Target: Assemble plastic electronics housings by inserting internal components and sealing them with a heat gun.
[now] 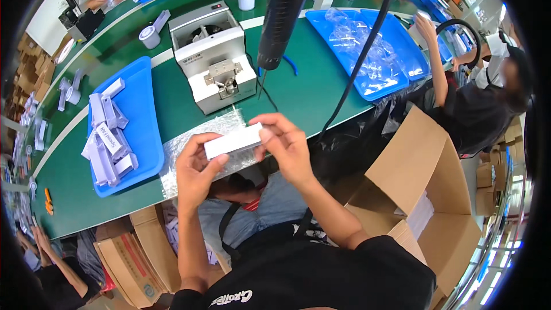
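Note:
Between my two hands is a white, oblong plastic piece [232, 142], held level just past the table's near edge. My left hand [195, 167] pinches its left end with thumb and fingers. The other end is gripped by my right hand [288, 148], thumb on the near face. Beneath the piece, a sheet of clear bubble wrap [170, 163] lies on the green table. Beyond my hands stands a grey-white screw feeder [215, 57], its metal front facing me. A black electric screwdriver [281, 20] hangs upright to its right, its thin bit pointing down.
At left, a blue tray [150, 138] holds several white plastic parts [109, 132]. Another blue tray [373, 93] at right carries clear plastic covers [367, 46]. An opened cardboard box [413, 155] stands by my right side. A black cable [367, 51] crosses the view. Co-workers sit nearby.

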The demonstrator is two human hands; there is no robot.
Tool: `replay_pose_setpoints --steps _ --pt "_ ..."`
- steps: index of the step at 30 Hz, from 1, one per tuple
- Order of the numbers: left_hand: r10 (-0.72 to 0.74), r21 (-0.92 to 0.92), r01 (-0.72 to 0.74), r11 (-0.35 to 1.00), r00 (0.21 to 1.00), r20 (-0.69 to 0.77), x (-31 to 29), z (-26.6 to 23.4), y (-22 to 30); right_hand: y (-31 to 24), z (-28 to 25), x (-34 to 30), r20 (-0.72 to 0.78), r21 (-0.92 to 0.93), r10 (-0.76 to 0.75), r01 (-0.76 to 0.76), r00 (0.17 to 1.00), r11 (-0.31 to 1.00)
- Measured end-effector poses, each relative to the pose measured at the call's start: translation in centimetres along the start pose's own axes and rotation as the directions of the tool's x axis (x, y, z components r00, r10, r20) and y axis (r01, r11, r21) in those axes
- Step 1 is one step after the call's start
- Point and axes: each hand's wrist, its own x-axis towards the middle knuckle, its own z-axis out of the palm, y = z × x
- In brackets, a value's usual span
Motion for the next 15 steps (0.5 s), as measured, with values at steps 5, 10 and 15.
replay_pose_setpoints --steps 5,10,15 --pt "0.003 0.111 -0.007 0.994 0.999 0.035 0.8 2.2 -0.4 -0.9 -0.6 0.1 -0.011 0.183 -0.141 0.141 0.99 0.973" --pt "-0.131 -0.048 0.136 0.99 0.987 0.09 0.5 3.2 0.0 0.4 0.1 0.3 0.087 0.063 0.055 -0.061 0.995 0.996" --pt "-0.058 0.022 0.055 0.998 0.986 0.156 0.4 3.4 0.2 0.5 0.0 0.2 0.025 0.045 -0.021 0.02 0.999 0.999"
